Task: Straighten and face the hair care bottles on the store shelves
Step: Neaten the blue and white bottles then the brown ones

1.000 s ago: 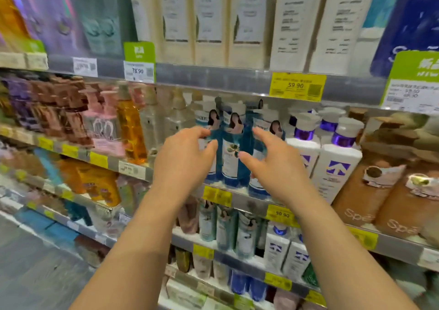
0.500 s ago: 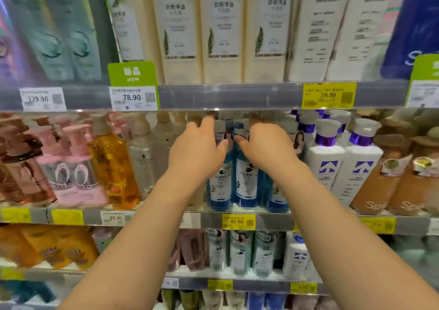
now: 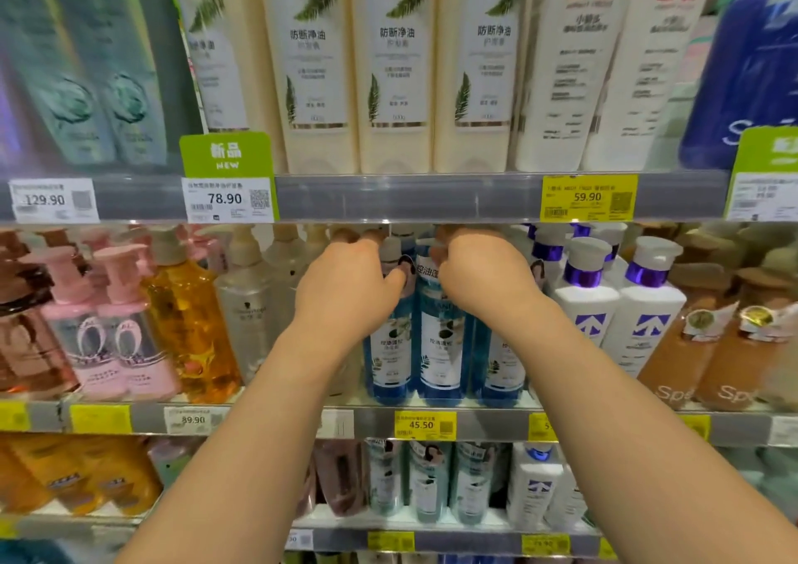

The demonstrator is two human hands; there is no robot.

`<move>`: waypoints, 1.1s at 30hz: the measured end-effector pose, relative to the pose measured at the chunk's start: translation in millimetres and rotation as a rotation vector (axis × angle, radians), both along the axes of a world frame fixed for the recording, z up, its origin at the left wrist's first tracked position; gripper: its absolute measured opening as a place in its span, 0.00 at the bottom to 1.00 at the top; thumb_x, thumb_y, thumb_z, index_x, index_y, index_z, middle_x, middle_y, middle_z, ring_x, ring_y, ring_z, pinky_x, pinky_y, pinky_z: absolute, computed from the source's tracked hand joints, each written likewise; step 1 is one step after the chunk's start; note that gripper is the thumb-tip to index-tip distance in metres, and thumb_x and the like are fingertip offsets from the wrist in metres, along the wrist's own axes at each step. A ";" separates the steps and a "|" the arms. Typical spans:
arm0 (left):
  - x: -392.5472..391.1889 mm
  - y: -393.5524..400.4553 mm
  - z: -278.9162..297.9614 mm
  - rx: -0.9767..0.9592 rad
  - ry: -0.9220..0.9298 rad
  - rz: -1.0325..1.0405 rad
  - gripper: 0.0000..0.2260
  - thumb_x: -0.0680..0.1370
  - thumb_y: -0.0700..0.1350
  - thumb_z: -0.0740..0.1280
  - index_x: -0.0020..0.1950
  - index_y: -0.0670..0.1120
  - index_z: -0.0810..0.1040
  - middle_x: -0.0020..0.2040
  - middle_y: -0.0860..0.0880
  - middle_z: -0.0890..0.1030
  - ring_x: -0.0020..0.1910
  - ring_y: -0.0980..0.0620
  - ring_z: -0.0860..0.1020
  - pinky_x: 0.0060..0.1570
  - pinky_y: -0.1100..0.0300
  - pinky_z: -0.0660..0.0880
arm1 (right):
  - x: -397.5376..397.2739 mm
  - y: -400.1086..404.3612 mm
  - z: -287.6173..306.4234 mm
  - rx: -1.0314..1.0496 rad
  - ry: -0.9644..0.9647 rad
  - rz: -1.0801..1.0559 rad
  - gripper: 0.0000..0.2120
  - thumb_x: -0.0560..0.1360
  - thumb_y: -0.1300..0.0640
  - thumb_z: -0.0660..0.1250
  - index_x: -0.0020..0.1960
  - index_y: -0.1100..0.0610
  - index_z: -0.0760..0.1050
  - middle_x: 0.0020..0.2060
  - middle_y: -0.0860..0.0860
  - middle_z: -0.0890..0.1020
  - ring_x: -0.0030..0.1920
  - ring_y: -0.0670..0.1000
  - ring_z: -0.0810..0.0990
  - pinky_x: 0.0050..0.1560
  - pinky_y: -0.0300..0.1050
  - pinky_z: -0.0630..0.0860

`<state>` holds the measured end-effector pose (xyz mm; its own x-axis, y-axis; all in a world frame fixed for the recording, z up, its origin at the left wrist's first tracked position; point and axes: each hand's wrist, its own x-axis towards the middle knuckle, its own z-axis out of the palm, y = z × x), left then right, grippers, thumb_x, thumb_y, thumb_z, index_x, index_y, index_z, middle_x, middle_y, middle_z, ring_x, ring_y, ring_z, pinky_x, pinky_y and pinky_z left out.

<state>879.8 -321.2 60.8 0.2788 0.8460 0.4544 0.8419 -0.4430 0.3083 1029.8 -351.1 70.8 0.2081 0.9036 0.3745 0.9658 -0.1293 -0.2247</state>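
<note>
Reaching under the upper shelf (image 3: 432,198), the blue bottles (image 3: 440,339) are touched by both hands; whether the fingers hold them cannot be told.

Left hand (image 3: 345,291) and right hand (image 3: 483,278) are seen close together.

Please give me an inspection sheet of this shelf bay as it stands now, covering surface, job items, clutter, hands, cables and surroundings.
Surface: grey metal middle shelf with yellow price tags along its edge.
Job's things: three blue translucent hair care bottles stand upright side by side, white labels facing out.
Clutter: amber pump bottle, pink pump bottles and white purple-collared bottles stand beside them on the same shelf.
Hands: left hand and right hand reach to the blue bottles' tops, fingers curled; exact grip hidden.
Cables: nothing seen.
Surroundings: cream fern-printed bottles on the shelf above; more bottles on the shelf below.
</note>
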 end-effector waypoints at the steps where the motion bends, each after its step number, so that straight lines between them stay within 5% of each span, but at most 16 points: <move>1: 1.4 -0.8 0.6 0.002 0.001 0.008 0.18 0.78 0.56 0.64 0.61 0.45 0.75 0.56 0.41 0.77 0.50 0.40 0.77 0.41 0.54 0.72 | 1.1 0.0 0.9 -0.002 -0.007 0.013 0.09 0.80 0.60 0.63 0.56 0.60 0.78 0.43 0.56 0.76 0.42 0.58 0.73 0.40 0.46 0.70; 9: -3.5 -17.4 -8.3 0.038 -0.051 0.071 0.22 0.80 0.58 0.61 0.70 0.49 0.70 0.62 0.46 0.74 0.57 0.45 0.75 0.48 0.54 0.73 | 6.8 3.4 0.3 -0.010 -0.027 0.034 0.07 0.78 0.65 0.63 0.52 0.59 0.78 0.43 0.56 0.79 0.42 0.59 0.77 0.41 0.50 0.76; 14: -24.7 -29.6 -21.1 0.075 -0.149 0.084 0.21 0.80 0.58 0.62 0.72 0.54 0.70 0.71 0.53 0.69 0.66 0.52 0.71 0.58 0.55 0.72 | -2.1 -14.1 -8.8 0.182 -0.080 -0.005 0.12 0.82 0.52 0.60 0.50 0.59 0.77 0.38 0.55 0.77 0.39 0.59 0.74 0.38 0.47 0.68; 17: -40.2 -33.3 -31.3 0.092 -0.186 0.087 0.19 0.79 0.57 0.62 0.69 0.55 0.73 0.70 0.55 0.70 0.66 0.55 0.71 0.57 0.58 0.71 | -18.1 -29.6 -16.5 0.348 0.038 0.030 0.14 0.82 0.50 0.61 0.59 0.56 0.81 0.52 0.56 0.83 0.50 0.60 0.80 0.43 0.49 0.70; 19: -53.1 -32.5 -38.3 0.101 -0.209 0.091 0.18 0.79 0.57 0.63 0.67 0.54 0.75 0.68 0.56 0.72 0.64 0.56 0.73 0.54 0.62 0.68 | -34.2 -37.8 -22.5 0.414 0.195 0.137 0.13 0.81 0.51 0.64 0.61 0.52 0.82 0.54 0.50 0.84 0.53 0.52 0.81 0.49 0.46 0.73; 24: -94.1 -24.1 -53.0 0.133 -0.290 0.096 0.13 0.78 0.54 0.66 0.60 0.53 0.80 0.60 0.56 0.79 0.59 0.55 0.76 0.54 0.62 0.70 | -84.2 -28.1 -41.8 0.299 0.436 0.336 0.08 0.79 0.51 0.68 0.54 0.48 0.84 0.42 0.37 0.81 0.41 0.39 0.80 0.50 0.41 0.78; 27: -128.4 -15.1 -57.5 0.145 -0.338 0.102 0.11 0.78 0.52 0.67 0.57 0.52 0.82 0.56 0.55 0.81 0.53 0.55 0.79 0.52 0.60 0.73 | -118.5 -15.6 -54.4 0.253 0.444 0.349 0.07 0.78 0.49 0.69 0.52 0.47 0.84 0.37 0.32 0.76 0.36 0.33 0.75 0.41 0.26 0.67; 33: -204.9 17.5 -63.8 0.100 -0.319 0.094 0.10 0.77 0.54 0.68 0.55 0.54 0.82 0.54 0.55 0.82 0.50 0.54 0.79 0.49 0.61 0.70 | -187.4 4.5 -71.1 0.176 0.600 0.307 0.04 0.77 0.48 0.70 0.46 0.40 0.81 0.31 0.34 0.80 0.34 0.40 0.79 0.40 0.37 0.72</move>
<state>675.0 -303.7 -3.0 0.0322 0.8084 0.5878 0.7490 -0.4089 0.5214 842.4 -346.6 -0.2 0.1700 0.8909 0.4211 0.6550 0.2171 -0.7238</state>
